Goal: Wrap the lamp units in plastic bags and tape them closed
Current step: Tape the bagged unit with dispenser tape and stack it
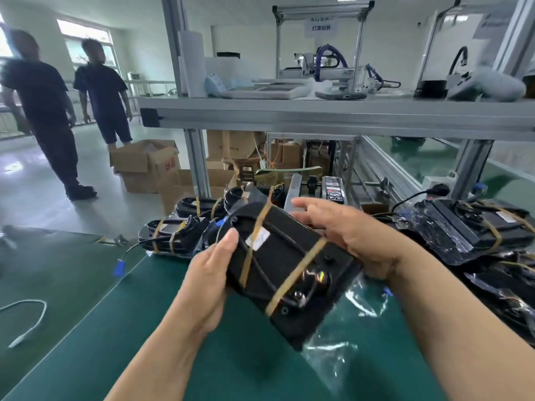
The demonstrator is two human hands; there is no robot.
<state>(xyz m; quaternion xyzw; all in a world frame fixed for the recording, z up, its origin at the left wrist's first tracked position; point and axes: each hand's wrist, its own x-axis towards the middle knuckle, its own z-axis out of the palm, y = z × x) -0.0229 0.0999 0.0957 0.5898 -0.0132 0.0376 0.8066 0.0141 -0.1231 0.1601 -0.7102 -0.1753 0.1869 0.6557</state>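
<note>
I hold a black flat lamp unit (285,264) above the green bench, tilted, with tan rubber bands crossing it and a black cable on top. My left hand (210,280) grips its left edge, thumb on the top face. My right hand (351,235) holds its far right side, fingers stretched past the upper edge. A clear plastic bag (344,340) lies crumpled under the unit's lower end. Several unwrapped banded units (173,230) lie behind on the left. Bagged units (466,230) are piled on the right.
The green bench mat (115,328) carries a white cable (29,319) at the left and a blue connector (119,267). An aluminium shelf (318,112) with machines spans overhead. Cardboard boxes (144,166) stand on the floor. Two people (43,111) stand at the far left.
</note>
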